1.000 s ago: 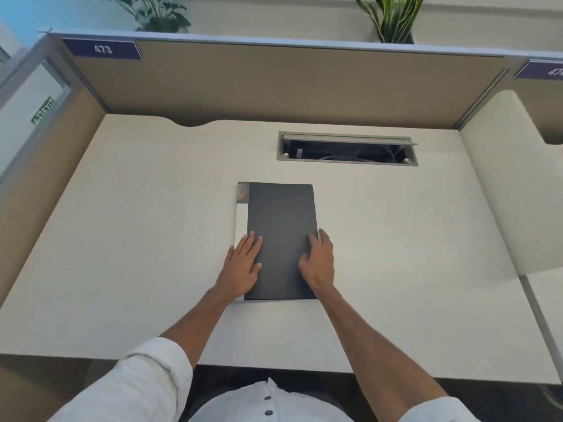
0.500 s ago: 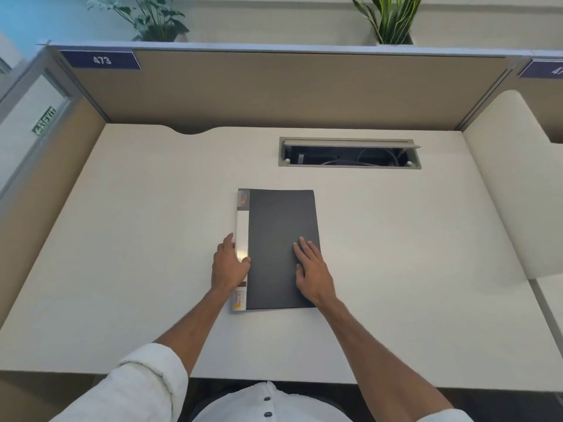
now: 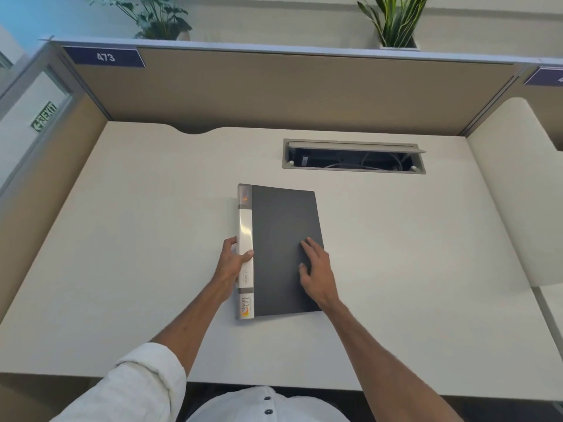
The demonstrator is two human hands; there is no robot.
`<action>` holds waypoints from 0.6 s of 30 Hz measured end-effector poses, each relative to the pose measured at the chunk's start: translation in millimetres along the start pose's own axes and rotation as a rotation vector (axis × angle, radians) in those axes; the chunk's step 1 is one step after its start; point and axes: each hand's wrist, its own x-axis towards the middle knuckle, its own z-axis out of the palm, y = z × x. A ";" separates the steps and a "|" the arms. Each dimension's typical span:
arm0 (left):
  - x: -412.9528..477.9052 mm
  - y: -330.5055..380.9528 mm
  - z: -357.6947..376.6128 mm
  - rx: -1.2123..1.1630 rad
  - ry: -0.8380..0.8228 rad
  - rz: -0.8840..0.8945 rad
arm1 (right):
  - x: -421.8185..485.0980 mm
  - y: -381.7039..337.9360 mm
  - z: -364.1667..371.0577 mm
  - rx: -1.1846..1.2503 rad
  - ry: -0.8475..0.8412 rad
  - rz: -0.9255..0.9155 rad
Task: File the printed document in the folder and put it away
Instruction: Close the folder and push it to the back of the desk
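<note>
The folder (image 3: 278,251) lay closed near the counter's (image 3: 122,239) middle. Your left hand (image 3: 233,263) gripped its spine, your right hand (image 3: 316,271) rested flat and spread on the cover. No document showed, so filing looked done; putting away remained.

**White buttoned shirt, sleeves rolled up**

The person wears a white shirt (image 3: 268,405) of a lightly textured, woven-looking cloth. Two small dark buttons sit one above the other on its front placket, at the bottom middle of the view. The left sleeve (image 3: 134,385) is rolled into a thick cuff that ends short of the elbow, with soft creases across the fold. The right sleeve is out of view past the bottom edge. Both forearms are bare from there down. The left hand (image 3: 233,263) and the right hand (image 3: 316,269) carry no ring, watch or band.
</note>
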 end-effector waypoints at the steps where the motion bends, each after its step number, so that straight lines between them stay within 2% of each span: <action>1: 0.6 0.6 -0.8 -0.033 -0.004 -0.015 | 2.7 -2.1 -0.8 0.071 0.057 0.059; 4: 5.0 3.9 -7.5 -0.082 -0.011 -0.050 | 13.5 -8.2 -3.3 0.255 0.245 0.287; 6: 8.0 9.0 -14.1 -0.104 -0.041 -0.060 | 22.7 -12.2 -4.8 0.331 0.317 0.368; 12: 29.0 28.3 -41.7 -0.122 -0.061 -0.050 | 59.1 -35.3 0.4 0.550 0.273 0.428; 18: 60.3 63.9 -73.2 -0.171 0.036 -0.052 | 109.9 -78.8 14.1 0.622 0.301 0.424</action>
